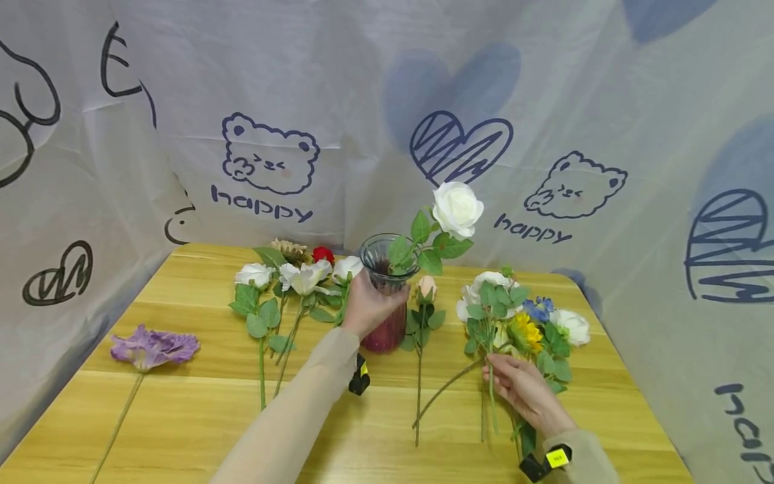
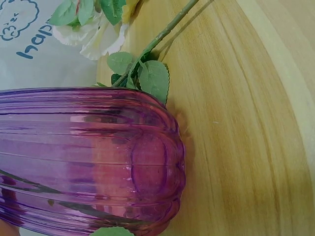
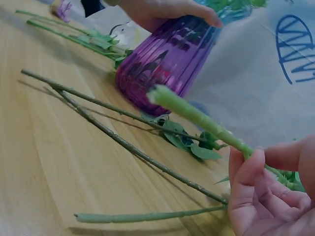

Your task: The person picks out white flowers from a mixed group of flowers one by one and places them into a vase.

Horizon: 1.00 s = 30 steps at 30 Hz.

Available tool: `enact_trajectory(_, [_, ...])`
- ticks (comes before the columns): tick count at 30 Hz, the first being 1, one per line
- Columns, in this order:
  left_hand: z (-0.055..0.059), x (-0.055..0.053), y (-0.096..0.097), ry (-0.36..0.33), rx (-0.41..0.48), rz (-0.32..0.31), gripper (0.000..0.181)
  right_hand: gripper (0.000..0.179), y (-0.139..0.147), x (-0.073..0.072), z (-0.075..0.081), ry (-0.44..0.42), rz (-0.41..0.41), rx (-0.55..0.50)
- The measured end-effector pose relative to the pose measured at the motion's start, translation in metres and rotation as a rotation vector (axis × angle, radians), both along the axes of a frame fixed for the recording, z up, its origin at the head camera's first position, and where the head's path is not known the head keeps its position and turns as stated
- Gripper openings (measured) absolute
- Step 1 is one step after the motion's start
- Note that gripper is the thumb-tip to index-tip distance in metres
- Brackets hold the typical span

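Head view: the left hand (image 1: 373, 306) grips a ribbed purple glass vase (image 1: 385, 336), upright on the wooden table (image 1: 211, 396) and holding one white rose (image 1: 457, 210); the right hand (image 1: 531, 391) pinches a green stem (image 3: 198, 118) beside mixed artificial flowers (image 1: 526, 332) on the right.

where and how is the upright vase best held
Likely just under the flared rim, coming from the left side: the vase narrows there, and the white rose leans out over the right, crowding that side and the top. The left hand holds it there.
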<state>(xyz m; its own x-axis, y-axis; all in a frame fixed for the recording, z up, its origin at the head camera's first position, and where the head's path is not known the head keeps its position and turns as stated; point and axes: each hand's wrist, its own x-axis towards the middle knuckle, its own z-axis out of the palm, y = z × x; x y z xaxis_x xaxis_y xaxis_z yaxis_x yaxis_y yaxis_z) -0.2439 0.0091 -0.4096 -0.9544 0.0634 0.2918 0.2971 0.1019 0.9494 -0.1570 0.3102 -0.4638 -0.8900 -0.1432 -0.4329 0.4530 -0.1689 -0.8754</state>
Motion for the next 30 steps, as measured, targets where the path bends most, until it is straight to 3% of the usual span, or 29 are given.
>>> enact_trajectory(4, [0.001, 0.000, -0.001, 0.000, 0.024, -0.013, 0.062, 0.043, -0.007, 0.000, 0.003, 0.037, -0.026, 0.121])
enact_trajectory(11, [0.001, 0.000, -0.001, -0.006, 0.097, -0.062, 0.064, 0.036, -0.017, 0.001, 0.012, 0.101, -0.061, 0.239])
enact_trajectory(15, [-0.015, -0.012, 0.001, 0.026, 0.100, -0.049, 0.065, 0.037, -0.021, 0.001, 0.017, 0.137, -0.094, 0.285])
enact_trajectory(18, [-0.026, -0.019, 0.005, 0.054, 0.034, 0.011, 0.060, 0.036, -0.023, 0.000, 0.019, 0.161, -0.129, 0.312])
enact_trajectory(23, [-0.028, -0.015, 0.011, 0.082, -0.075, 0.145, 0.058, 0.034, -0.025, 0.000, 0.021, 0.202, -0.150, 0.396])
enact_trajectory(30, [-0.029, -0.013, 0.022, 0.123, -0.086, 0.237, 0.054, 0.030, -0.028, 0.000, 0.029, 0.303, -0.141, 0.459])
